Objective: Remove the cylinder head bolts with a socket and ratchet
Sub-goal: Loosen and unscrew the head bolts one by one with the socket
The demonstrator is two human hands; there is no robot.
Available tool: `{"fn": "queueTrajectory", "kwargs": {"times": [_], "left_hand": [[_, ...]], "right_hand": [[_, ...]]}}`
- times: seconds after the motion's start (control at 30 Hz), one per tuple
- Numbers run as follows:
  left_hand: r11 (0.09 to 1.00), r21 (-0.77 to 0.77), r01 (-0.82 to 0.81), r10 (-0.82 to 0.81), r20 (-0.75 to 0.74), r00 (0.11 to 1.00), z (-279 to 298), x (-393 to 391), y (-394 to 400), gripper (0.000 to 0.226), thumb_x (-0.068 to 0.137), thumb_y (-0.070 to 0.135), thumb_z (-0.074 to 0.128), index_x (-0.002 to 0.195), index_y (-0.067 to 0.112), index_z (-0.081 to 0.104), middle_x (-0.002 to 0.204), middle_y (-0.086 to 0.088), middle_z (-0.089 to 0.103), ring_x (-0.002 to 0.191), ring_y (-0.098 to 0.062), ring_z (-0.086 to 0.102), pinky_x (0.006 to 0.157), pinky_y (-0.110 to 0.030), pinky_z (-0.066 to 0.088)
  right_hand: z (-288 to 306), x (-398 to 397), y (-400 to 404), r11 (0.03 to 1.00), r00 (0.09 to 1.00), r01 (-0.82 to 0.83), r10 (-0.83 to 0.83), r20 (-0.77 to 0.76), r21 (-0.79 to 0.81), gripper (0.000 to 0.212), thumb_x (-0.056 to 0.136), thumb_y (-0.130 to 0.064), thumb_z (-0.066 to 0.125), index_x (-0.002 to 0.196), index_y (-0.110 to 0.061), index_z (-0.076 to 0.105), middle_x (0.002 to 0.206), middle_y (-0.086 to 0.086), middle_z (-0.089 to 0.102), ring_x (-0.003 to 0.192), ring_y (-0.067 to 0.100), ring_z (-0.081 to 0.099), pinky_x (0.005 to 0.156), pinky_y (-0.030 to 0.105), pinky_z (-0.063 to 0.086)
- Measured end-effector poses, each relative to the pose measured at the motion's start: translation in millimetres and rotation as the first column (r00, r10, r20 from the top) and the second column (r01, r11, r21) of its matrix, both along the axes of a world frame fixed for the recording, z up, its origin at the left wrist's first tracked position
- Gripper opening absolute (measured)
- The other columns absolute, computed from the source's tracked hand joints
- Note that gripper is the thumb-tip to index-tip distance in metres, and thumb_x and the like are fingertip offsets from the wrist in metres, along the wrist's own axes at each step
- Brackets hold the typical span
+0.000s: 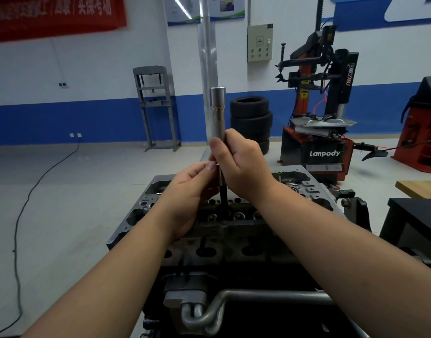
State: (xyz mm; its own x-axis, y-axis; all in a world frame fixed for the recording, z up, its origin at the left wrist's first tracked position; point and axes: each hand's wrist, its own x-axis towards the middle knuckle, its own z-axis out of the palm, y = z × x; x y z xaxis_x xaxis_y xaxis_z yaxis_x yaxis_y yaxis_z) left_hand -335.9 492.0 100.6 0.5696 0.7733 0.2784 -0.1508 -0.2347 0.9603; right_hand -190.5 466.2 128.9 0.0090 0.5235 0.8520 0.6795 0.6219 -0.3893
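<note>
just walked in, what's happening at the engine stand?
A person holds a long silver deep socket upright over the grey metal cylinder head. The right hand grips its lower part; the left hand pinches just below. A thin dark shaft runs down from it into the head. No ratchet is visible.

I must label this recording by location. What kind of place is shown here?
Most likely an automotive training workshop. A tire changing machine stands by a stack of tires, and both hands hold a long socket tool upright over a bare cylinder head.
</note>
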Motion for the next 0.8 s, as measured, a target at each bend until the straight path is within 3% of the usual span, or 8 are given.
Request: {"fn": "queueTrajectory", "kwargs": {"times": [0.13, 0.3, 0.37, 0.5, 0.6, 0.73, 0.8], "left_hand": [[1.000, 0.009, 0.028, -0.028, -0.017, 0.999, 0.3, -0.8, -0.6, 0.031, 0.102, 0.033, 0.051, 0.124, 0.019, 0.069, 0.116, -0.005, 0.077, 0.113, -0.019, 0.071, 0.103, -0.039, 0.052], [0.999, 0.033, -0.040, 0.040, 0.027, 0.999, -0.2, -0.1, -1.3, 0.042, 0.080, 0.042, 0.071, 0.112, 0.015, 0.070, 0.103, -0.005, 0.077, 0.100, -0.023, 0.071, 0.103, -0.050, 0.052], [0.999, 0.033, -0.043, 0.042, 0.027, 0.999, -0.1, 0.6, -1.0, 0.048, 0.076, 0.047, 0.073, 0.112, 0.014, 0.070, 0.104, -0.005, 0.077, 0.103, -0.024, 0.070, 0.107, -0.054, 0.049], [0.999, 0.003, 0.032, -0.032, -0.015, 0.999, 0.4, 0.8, 0.6, 0.040, 0.096, 0.043, 0.054, 0.124, 0.019, 0.069, 0.118, -0.005, 0.076, 0.117, -0.021, 0.069, 0.110, -0.048, 0.046], [0.998, 0.024, 0.058, -0.058, -0.033, 0.998, -0.5, -1.0, 0.7, 0.036, 0.102, 0.036, 0.049, 0.128, 0.020, 0.068, 0.120, -0.005, 0.075, 0.117, -0.020, 0.069, 0.108, -0.044, 0.047], [0.999, 0.048, -0.001, 0.002, -0.022, 1.000, 0.1, -0.9, -1.5, 0.039, 0.088, 0.044, 0.062, 0.119, 0.022, 0.072, 0.112, -0.002, 0.077, 0.109, -0.019, 0.071, 0.102, -0.045, 0.050], [0.998, 0.057, -0.030, 0.031, -0.004, 1.000, -0.4, 0.1, -1.8, 0.039, 0.083, 0.044, 0.067, 0.113, 0.021, 0.071, 0.104, -0.001, 0.078, 0.097, -0.015, 0.072, 0.093, -0.042, 0.050]], "right_hand": [[0.1, 0.0, -0.4, 1.000, 1.000, 0.007, -0.007, 0.028, 0.003, 0.042, 0.103, -0.038, 0.036, 0.088, -0.006, 0.059, 0.068, -0.006, 0.062, 0.062, 0.008, 0.061, 0.060, 0.042, 0.053], [0.1, 0.2, -2.0, 0.999, 1.000, 0.007, -0.008, 0.027, 0.043, 0.039, 0.098, -0.044, 0.049, 0.089, -0.007, 0.057, 0.065, 0.000, 0.059, 0.060, 0.015, 0.060, 0.058, 0.043, 0.051], [0.5, 0.3, -2.3, 0.999, 1.000, -0.010, 0.010, -0.003, 0.042, 0.038, 0.099, -0.039, 0.051, 0.088, -0.003, 0.056, 0.063, 0.004, 0.060, 0.058, 0.019, 0.061, 0.056, 0.046, 0.050], [1.8, 0.9, -2.6, 0.999, 0.998, -0.037, 0.037, -0.049, 0.003, 0.038, 0.103, -0.030, 0.042, 0.087, 0.000, 0.058, 0.067, 0.007, 0.063, 0.061, 0.020, 0.061, 0.060, 0.048, 0.050], [1.7, -0.3, -4.2, 0.999, 0.999, -0.048, 0.048, -0.025, 0.001, 0.045, 0.100, -0.037, 0.037, 0.091, 0.001, 0.059, 0.070, 0.010, 0.063, 0.062, 0.022, 0.061, 0.059, 0.046, 0.051], [2.0, 0.5, -5.0, 0.997, 1.000, -0.008, 0.007, 0.004, 0.081, 0.038, 0.097, -0.042, 0.051, 0.092, -0.004, 0.055, 0.065, 0.002, 0.059, 0.057, 0.013, 0.059, 0.055, 0.037, 0.051], [2.0, 0.9, -3.5, 0.995, 1.000, 0.015, -0.014, -0.009, 0.096, 0.036, 0.099, -0.038, 0.050, 0.089, -0.004, 0.055, 0.064, 0.003, 0.058, 0.056, 0.014, 0.057, 0.054, 0.039, 0.050]]}}
